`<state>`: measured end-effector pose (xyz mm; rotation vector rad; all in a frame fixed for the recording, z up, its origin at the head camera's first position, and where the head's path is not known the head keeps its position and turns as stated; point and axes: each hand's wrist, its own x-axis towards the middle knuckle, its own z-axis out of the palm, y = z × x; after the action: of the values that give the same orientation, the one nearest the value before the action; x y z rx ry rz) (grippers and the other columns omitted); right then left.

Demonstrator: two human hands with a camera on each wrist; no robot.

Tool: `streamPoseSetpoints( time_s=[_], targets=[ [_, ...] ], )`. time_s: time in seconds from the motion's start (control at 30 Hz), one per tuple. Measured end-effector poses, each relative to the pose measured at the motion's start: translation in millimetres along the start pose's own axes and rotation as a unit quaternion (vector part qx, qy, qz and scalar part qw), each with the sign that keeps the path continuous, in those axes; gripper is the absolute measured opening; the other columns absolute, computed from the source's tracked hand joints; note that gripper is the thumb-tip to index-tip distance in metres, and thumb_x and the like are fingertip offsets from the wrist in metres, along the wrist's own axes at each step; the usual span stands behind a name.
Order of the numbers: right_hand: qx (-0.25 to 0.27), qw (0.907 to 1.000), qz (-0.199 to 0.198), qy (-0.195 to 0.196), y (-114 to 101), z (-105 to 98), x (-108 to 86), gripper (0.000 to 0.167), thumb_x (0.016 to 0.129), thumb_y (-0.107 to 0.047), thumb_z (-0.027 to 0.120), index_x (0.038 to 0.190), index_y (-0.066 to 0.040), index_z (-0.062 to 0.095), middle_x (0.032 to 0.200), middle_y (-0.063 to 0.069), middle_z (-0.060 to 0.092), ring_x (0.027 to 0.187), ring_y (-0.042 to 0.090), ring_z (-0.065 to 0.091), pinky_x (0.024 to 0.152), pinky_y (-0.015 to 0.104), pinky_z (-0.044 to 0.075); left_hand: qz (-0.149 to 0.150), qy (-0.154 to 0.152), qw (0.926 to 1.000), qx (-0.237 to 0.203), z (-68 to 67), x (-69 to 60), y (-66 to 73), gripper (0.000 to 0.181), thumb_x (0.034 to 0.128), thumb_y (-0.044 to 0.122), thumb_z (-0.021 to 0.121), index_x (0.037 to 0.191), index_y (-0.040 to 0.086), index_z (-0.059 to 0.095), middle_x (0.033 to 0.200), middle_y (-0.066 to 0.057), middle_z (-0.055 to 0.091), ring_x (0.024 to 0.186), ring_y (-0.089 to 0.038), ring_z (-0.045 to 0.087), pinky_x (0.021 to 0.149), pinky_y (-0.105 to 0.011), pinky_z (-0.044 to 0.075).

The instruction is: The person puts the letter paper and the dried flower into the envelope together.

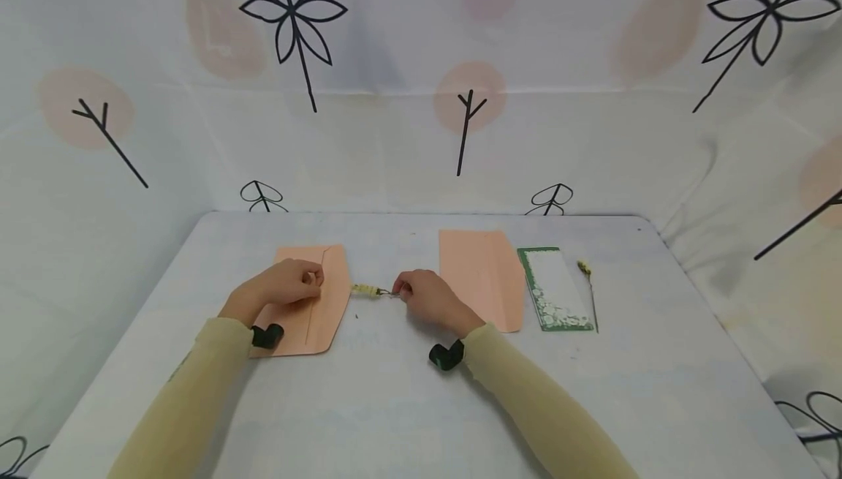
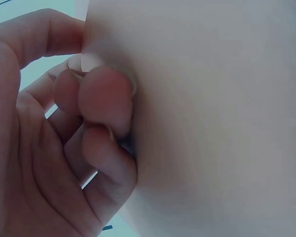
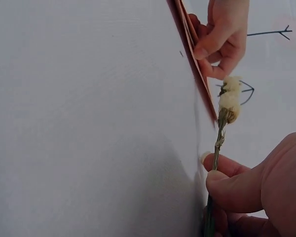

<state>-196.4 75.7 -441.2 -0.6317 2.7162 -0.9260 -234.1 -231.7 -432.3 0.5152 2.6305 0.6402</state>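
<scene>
Envelope (image 1: 335, 296) left of centre in the head frame, peach, lying flat on white table (image 1: 395, 406), seam side up. Left hand (image 1: 281, 285) over it, fingers curled in, tips at the seam; in left wrist view, tips against the paper with one finger behind its edge. Looks like pinching the upper layer, probably to steady the paper; exact grip partly hidden.

Near frame centre: pale yellow flower (image 1: 365, 290), lying crosswise, head pointing left, right by the envelope's edge; contact unclear. Right hand (image 1: 430, 300) just right of it, pinching the thin stem between thumb and finger; held there likely to spare the fragile blossom and leave it facing the paper.

Further right: second envelope (image 1: 483, 274), flat, not gripped, lower left partly covered by right hand in the head view. Then green-bordered card (image 1: 555, 281), just beside, floral print at lower end. Last, right of frame: second flower (image 1: 589, 278), stem running downward. Laid side by side, presumably for easy reach, outside the working spot.
</scene>
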Motion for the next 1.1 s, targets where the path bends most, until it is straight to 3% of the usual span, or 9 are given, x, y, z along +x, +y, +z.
streamPoseSetpoints(
  time_s=[0.33,0.53,0.83,1.1],
  targets=[
    [0.1,0.9935,0.046,-0.032,7,-6,0.0,0.022,0.103,-0.009,0.047,0.107,-0.016,0.068,0.119,0.003,0.06,0.112,0.021,0.052,0.096,0.04,0.04,0.0,-0.003,1.0,-0.006,-0.4,-2.9,0.9,0.007,0.0878,0.016,0.063,0.084,0.018,0.058,0.056,0.004,0.046,0.051,-0.014,0.045,0.054,-0.03,0.034],
    [0.093,0.9937,0.056,-0.028,9,-8,1.3,0.022,0.104,-0.011,0.047,0.107,-0.018,0.068,0.123,0.002,0.06,0.116,0.02,0.053,0.098,0.039,0.04,0.004,-0.002,1.0,-0.001,-1.5,-3.5,2.2,0.008,0.0883,0.018,0.065,0.086,0.018,0.057,0.057,0.005,0.045,0.052,-0.013,0.045,0.054,-0.029,0.034],
    [0.065,0.9962,0.052,-0.024,6,-12,5.0,0.017,0.101,-0.009,0.054,0.11,-0.013,0.068,0.106,0.002,0.062,0.097,0.02,0.054,0.089,0.039,0.044,-0.001,0.0,1.0,-0.007,-1.5,-5.1,2.7,0.008,0.0895,0.017,0.064,0.088,0.017,0.057,0.057,0.004,0.043,0.052,-0.014,0.044,0.055,-0.029,0.033],
    [0.048,0.9975,0.05,-0.015,4,-14,5.2,0.014,0.1,-0.011,0.057,0.108,-0.014,0.068,0.101,0.001,0.064,0.096,0.02,0.057,0.088,0.038,0.045,0.0,0.004,1.0,-0.005,0.1,-5.2,2.5,0.007,0.0881,0.016,0.063,0.089,0.018,0.056,0.057,0.004,0.044,0.053,-0.014,0.045,0.055,-0.03,0.034]
  ],
)
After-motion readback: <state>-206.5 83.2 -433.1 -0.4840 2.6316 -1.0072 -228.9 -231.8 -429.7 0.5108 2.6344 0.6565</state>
